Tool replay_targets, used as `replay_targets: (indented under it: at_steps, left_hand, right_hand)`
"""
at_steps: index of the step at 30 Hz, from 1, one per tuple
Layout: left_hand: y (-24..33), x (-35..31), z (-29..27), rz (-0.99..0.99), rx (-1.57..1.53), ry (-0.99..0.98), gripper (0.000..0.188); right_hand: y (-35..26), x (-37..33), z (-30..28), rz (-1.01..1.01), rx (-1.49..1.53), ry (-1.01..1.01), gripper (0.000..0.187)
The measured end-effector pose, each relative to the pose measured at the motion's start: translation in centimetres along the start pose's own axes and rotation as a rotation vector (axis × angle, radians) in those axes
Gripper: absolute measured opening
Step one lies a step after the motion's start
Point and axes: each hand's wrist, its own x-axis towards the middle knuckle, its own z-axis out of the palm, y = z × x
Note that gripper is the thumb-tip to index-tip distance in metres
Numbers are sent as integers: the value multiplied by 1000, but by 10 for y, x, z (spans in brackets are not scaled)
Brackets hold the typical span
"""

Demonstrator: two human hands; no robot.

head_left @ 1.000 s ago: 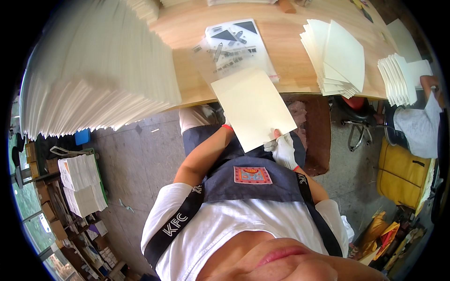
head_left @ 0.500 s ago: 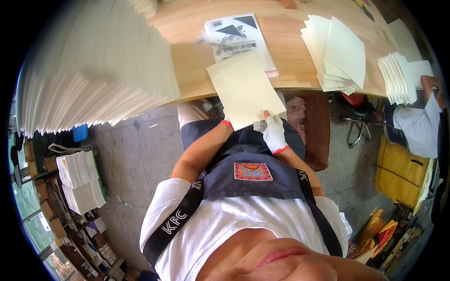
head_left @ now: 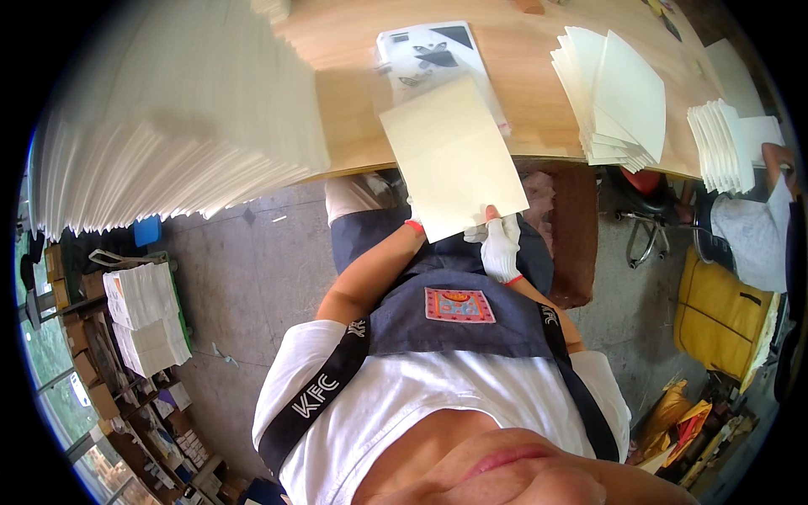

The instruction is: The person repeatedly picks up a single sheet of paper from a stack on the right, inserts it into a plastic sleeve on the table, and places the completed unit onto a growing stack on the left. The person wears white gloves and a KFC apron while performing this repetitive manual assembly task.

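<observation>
A cream sheet of paper [head_left: 454, 160] is held up at a tilt over the table's near edge; whether it is one sheet or several together I cannot tell. My right hand [head_left: 501, 246], in a white glove with a red cuff, grips its lower right corner, bare thumb on top and fingers underneath. My left hand [head_left: 412, 217] is at the sheet's lower left edge, its fingers hidden behind the paper. Just beyond the sheet lies a stack of clear plastic bags [head_left: 438, 59] with black print, partly covered by it.
Tall stacks of cream paper [head_left: 168, 160] fill the left of the wooden table [head_left: 353, 126]. At the right are a fanned pile of cream sheets [head_left: 627, 101] and a smaller pile [head_left: 715, 147]. Another person's arm [head_left: 776, 160] shows at the far right, near a yellow bag [head_left: 724, 320].
The view has shifted slightly, so most things sit a little further right. Both hands keep their places at the sheet, which still overlaps the plastic bags.
</observation>
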Motion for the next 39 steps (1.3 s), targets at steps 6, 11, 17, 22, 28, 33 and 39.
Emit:
replay_targets:
  at_steps: [6, 11, 17, 22, 28, 33, 39]
  left_hand:
    - [-7, -19, 38, 385, 1286, 357, 26]
    - [-18, -8, 42, 143, 805, 570, 20]
    - [-8, 1, 31, 76, 603, 507, 24]
    - [18, -15, 39, -49, 495, 516, 35]
    - [52, -28, 21, 131, 756, 578, 20]
    - [74, -38, 20, -13, 769, 533, 21]
    - [65, -42, -6, 46, 637, 539, 25]
  right_hand:
    - [4, 16, -8, 50, 126, 45, 17]
    - [27, 64, -16, 258, 527, 5, 19]
    - [-10, 84, 24, 246, 734, -140, 33]
    - [-7, 64, 3, 273, 148, -248, 31]
    - [-44, 78, 47, -1112, -1584, -273, 35]
    - [-49, 103, 46, -943, -1677, -372, 32]
    - [-7, 90, 52, -802, -1625, -563, 18]
